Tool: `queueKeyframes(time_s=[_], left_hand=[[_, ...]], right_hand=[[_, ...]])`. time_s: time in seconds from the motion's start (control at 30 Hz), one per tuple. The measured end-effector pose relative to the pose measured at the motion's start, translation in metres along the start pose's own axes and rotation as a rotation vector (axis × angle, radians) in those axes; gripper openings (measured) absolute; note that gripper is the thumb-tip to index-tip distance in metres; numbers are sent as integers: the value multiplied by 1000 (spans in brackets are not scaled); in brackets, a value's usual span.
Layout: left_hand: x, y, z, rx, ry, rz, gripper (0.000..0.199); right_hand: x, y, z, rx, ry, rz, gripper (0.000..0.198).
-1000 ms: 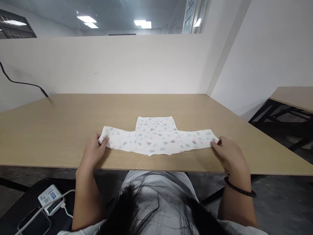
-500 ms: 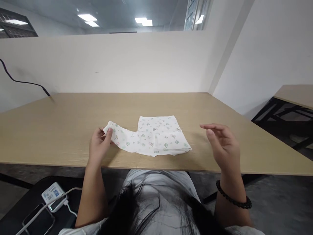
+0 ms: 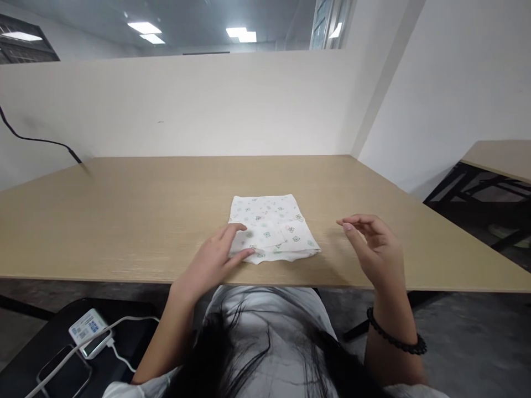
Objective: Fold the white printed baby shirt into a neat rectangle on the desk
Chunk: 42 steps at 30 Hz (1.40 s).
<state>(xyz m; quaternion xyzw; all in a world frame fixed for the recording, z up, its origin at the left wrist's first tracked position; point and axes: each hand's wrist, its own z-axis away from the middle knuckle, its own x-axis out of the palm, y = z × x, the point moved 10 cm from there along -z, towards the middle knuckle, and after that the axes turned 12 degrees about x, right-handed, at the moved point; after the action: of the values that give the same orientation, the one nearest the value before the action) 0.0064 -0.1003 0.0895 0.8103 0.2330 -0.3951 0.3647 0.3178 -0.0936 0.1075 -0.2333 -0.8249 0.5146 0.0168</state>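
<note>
A white baby garment (image 3: 271, 213) printed with small green and dark motifs lies folded on the wooden table in front of me. Its left strip is folded inward over the lower half, making a compact, nearly square shape. My left hand (image 3: 213, 257) lies at the lower left edge of the cloth, fingers and thumb apart, fingertips on the folded layer and not gripping it. My right hand (image 3: 375, 246) hovers to the right of the garment, apart from it. Its fingers are loosely curled with the thumb close to the index fingertip, and nothing shows between them.
The table (image 3: 166, 188) ends at a white partition (image 3: 219, 105). A black cable (image 3: 45, 140) hangs at the far left. Below, a black chair (image 3: 25, 359) holds a white device (image 3: 92, 331) with cables. Another table (image 3: 498, 157) stands at the right.
My left hand has moved right, carrying the garment's left strip over onto the rest, and has let go of it. My right hand's thumb and fingers have come slightly closer together.
</note>
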Motion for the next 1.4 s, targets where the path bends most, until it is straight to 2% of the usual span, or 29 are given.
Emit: queueKeyframes(time_s=[0.1,0.2,0.27,0.33,0.4,0.63,0.77,0.87,0.97,1.07,1.13,1.27,1.4], left_hand=[[6,-27,11,-24,-48,-75,49],[17,-37,17,10,-98,-112,56],[22,-38,20,33,-117,-119,57],[24,-39,24,41,-122,-116,56],[24,-38,26,48,-127,-110,55],[25,-27,28,125,-179,-114,61],[27,-21,28,171,-202,-167,63],[29,-17,29,199,-234,-187,61],[24,-9,34,234,-216,-181,63],[19,0,46,294,-216,-146,60],[18,0,55,307,-220,-147,58],[14,-14,64,292,-179,-231,62],[15,-15,64,359,-174,-147,47]], right_hand=[[30,-9,5,-88,-107,177,16],[89,-11,25,-185,-393,360,21],[120,-5,40,-204,-524,483,25],[135,2,47,-187,-549,590,28],[139,5,48,-168,-539,630,28],[120,-11,36,-157,-521,320,24],[109,11,33,-130,-553,433,26],[95,28,35,-101,-589,556,43],[80,35,48,-80,-721,622,64],[65,27,66,-93,-869,554,76],[56,22,73,-106,-909,495,80],[48,30,69,-151,-801,542,77],[55,35,65,-258,-694,570,57]])
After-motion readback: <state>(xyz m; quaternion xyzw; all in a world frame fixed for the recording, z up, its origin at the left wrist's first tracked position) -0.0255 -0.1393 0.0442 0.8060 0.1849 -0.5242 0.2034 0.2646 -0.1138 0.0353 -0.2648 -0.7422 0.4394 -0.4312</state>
